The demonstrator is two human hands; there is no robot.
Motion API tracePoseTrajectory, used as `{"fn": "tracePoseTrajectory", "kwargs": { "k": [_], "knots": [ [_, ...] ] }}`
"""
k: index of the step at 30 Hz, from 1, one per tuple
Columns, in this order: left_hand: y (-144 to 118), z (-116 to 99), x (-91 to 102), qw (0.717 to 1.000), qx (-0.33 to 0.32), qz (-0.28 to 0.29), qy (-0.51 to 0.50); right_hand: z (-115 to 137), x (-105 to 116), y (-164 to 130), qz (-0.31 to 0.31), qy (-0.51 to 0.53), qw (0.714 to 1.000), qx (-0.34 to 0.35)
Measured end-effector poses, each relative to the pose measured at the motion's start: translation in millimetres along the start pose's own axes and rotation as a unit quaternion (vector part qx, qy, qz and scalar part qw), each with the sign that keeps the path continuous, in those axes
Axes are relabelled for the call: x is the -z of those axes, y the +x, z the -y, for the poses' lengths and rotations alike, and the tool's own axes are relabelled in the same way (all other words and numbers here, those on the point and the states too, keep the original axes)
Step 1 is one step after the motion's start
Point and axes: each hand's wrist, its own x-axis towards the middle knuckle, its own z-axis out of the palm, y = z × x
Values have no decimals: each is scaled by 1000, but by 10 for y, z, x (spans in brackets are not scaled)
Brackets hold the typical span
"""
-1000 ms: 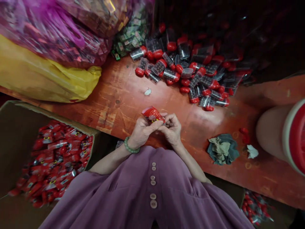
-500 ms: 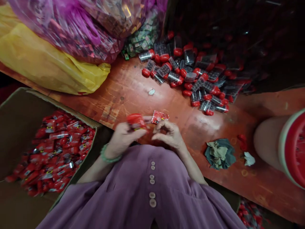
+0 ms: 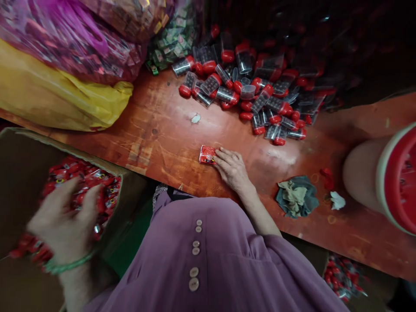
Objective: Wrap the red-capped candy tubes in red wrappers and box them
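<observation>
Glossy red foil packet (image 3: pixel 207 154) lies on a worn, scuffed red-varnished wooden table (image 3: pixel 162 138), beside a matt cardboard box (image 3: pixel 19 173).

Single view, head-mounted. Looks forward and steeply down over the wearer's chest onto the table (image 3: pixel 156 143), at close range. Near edge of frame: purple shirt (image 3: pixel 208 260). Far edge: vial pile (image 3: pixel 247 91), dim behind. Left side takes in an open box (image 3: pixel 19 173) below table level; right side cuts off a large jar (image 3: pixel 386 177). No second view to overlap.

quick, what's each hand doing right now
Left hand: open, blurred, over the red packets in the box.
Right hand: flat on the table, fingertips touching a red label.
</observation>
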Motion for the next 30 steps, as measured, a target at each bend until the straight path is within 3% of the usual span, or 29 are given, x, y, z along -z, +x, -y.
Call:
{"fn": "tracePoseTrajectory", "kwargs": {
  "k": [1, 3, 6, 8, 10, 13, 17, 20, 22, 26, 30],
  "knots": [
    [88, -98, -236, 988, -96, -90, 81, 0, -21, -4, -8, 0, 1000, 2],
    [268, -321, -754, 974, -209, -4, 82, 6, -45, -7, -19, 8, 1000, 3],
    [460, -622, -1445, 929, -345, 128, 34, 42, -57, 8, -18, 17, 1000, -15],
    [528, -726, -1749, 909, -379, 173, 28, 82, -59, 28, -11, 19, 999, -31],
    [573, -738, -1922, 899, -388, 200, 37, 122, -46, 48, -6, 27, 999, -45],
    [614, -674, -2015, 890, -407, 204, 36, 134, 44, 64, 7, 54, 997, -46],
    [620, -640, -2035, 901, -404, 159, 14, -64, 323, 99, -1, 106, 994, -27],
    [625, -665, -2056, 912, -379, 154, 9, -372, 520, 189, -109, 3, 984, -139],
    [640, -681, -2072, 914, -373, 162, 3, -583, 582, 283, -143, -87, 963, -210],
    [669, -707, -2084, 915, -369, 164, -6, -818, 573, 479, -113, -158, 946, -260],
    [680, -754, -2054, 911, -362, 196, 8, -729, 570, 572, -62, -167, 947, -267]
  ]
}}
